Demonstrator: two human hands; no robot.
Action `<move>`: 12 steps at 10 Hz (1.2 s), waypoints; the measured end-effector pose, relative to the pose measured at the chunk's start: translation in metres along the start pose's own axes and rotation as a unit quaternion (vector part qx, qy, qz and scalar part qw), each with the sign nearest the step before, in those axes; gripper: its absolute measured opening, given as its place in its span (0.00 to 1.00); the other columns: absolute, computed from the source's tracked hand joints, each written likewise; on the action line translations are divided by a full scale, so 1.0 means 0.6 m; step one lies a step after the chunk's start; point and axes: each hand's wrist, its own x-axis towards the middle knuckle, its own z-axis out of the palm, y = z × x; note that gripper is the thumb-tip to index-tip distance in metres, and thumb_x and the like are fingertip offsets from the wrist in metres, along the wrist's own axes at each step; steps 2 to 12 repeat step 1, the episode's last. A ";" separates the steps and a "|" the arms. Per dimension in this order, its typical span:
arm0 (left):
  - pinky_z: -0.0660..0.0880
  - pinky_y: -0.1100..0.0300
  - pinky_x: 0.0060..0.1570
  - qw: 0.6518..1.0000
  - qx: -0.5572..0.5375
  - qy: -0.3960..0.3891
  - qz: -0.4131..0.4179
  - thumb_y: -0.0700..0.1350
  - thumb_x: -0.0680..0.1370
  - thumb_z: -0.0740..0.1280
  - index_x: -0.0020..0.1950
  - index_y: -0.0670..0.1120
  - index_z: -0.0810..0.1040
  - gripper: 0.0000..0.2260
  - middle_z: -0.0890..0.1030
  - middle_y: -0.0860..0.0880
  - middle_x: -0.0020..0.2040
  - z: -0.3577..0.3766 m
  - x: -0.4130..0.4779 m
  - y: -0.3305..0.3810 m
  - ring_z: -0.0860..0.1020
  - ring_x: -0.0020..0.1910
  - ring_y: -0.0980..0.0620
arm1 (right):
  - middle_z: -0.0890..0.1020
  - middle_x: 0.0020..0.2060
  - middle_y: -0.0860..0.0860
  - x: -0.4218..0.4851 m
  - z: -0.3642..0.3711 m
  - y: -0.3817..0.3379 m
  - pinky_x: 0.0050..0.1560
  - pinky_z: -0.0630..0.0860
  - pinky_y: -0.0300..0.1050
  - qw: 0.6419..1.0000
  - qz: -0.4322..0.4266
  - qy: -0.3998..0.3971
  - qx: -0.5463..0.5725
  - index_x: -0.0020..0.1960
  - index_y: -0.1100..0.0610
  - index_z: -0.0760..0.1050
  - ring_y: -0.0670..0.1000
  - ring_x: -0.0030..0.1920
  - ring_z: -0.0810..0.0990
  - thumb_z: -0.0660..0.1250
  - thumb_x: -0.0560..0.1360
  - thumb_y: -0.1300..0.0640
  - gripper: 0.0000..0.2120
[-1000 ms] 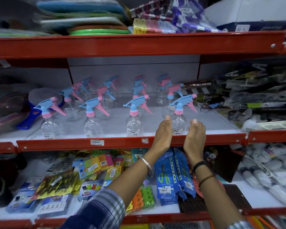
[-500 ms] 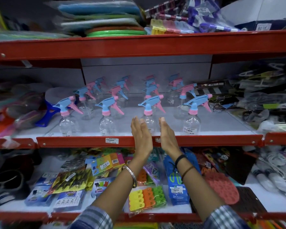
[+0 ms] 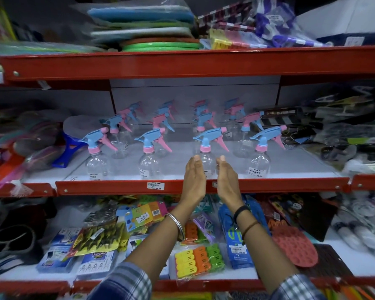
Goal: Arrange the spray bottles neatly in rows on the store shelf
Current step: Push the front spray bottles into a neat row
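Clear spray bottles with blue and pink trigger heads stand in several rows on the grey middle shelf (image 3: 290, 167). The front row holds several bottles, among them a left one (image 3: 96, 163), a second one (image 3: 148, 164) and a right one (image 3: 259, 163). Between the second and the right one stands another front bottle (image 3: 207, 158). My left hand (image 3: 194, 178) and my right hand (image 3: 226, 179) are held flat, palms facing, on either side of it. The palms lie close against its sides, and I cannot tell whether they touch. Neither hand is closed around anything.
A red rail (image 3: 108, 188) with a price tag (image 3: 155, 185) edges the shelf. Blue and orange plastic goods (image 3: 69, 148) crowd the left end, packaged items (image 3: 344, 139) the right. The upper shelf (image 3: 160, 63) hangs low overhead. Clip packs (image 3: 198, 262) fill the shelf below.
Both hands moved left from the rightmost front bottle to the bottle beside it and now flank it. The view shifted left with them.
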 end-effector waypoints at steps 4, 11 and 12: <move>0.48 0.60 0.72 1.000 -0.002 0.023 0.008 0.61 0.78 0.42 0.75 0.47 0.53 0.30 0.54 0.49 0.78 -0.005 -0.010 0.000 0.53 0.76 0.54 | 0.75 0.64 0.56 -0.010 0.000 -0.006 0.64 0.66 0.46 0.999 -0.005 0.021 -0.027 0.65 0.57 0.71 0.53 0.63 0.73 0.45 0.79 0.41 0.27; 0.48 0.60 0.72 1.000 -0.002 0.023 0.008 0.61 0.78 0.42 0.75 0.47 0.53 0.30 0.54 0.49 0.78 -0.005 -0.010 0.000 0.53 0.76 0.54 | 0.75 0.64 0.56 -0.010 0.000 -0.006 0.64 0.66 0.46 0.999 -0.005 0.021 -0.027 0.65 0.57 0.71 0.53 0.63 0.73 0.45 0.79 0.41 0.27; 0.48 0.60 0.72 1.000 -0.002 0.023 0.008 0.61 0.78 0.42 0.75 0.47 0.53 0.30 0.54 0.49 0.78 -0.005 -0.010 0.000 0.53 0.76 0.54 | 0.75 0.64 0.56 -0.010 0.000 -0.006 0.64 0.66 0.46 0.999 -0.005 0.021 -0.027 0.65 0.57 0.71 0.53 0.63 0.73 0.45 0.79 0.41 0.27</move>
